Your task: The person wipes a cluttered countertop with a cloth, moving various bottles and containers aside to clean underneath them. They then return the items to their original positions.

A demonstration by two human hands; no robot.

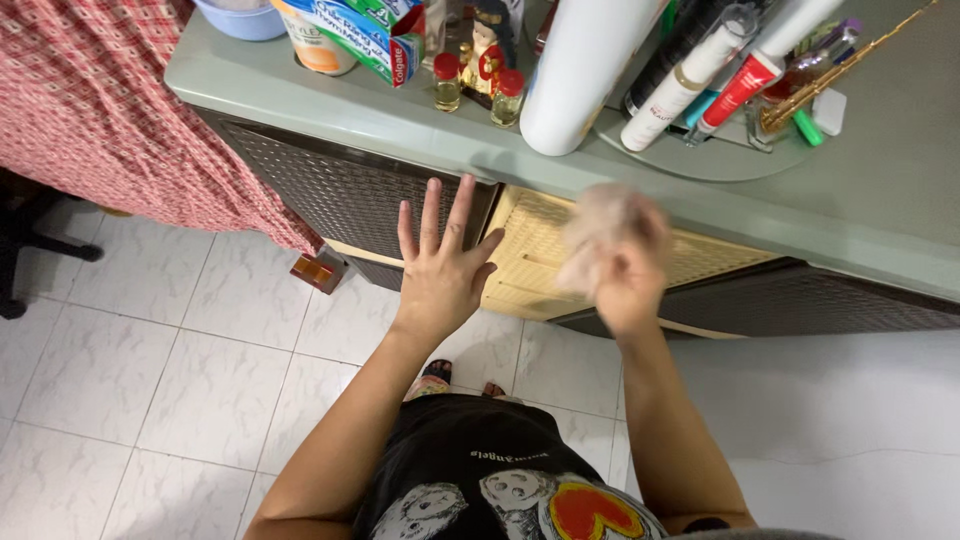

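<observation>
Your left hand [440, 270] has its fingers spread wide apart, holding nothing, in front of the dark woven drawer front [340, 190]. Your right hand [625, 285] is clamped on a blurred, crumpled pale cloth [605, 225], raised before the cream woven drawer [540, 260] under the grey-green cabinet top [880, 200].

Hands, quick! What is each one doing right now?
Left hand: open, fingers spread, holding nothing, in front of the cabinet drawers.
Right hand: closed on a blurred, pale crumpled cloth.
</observation>
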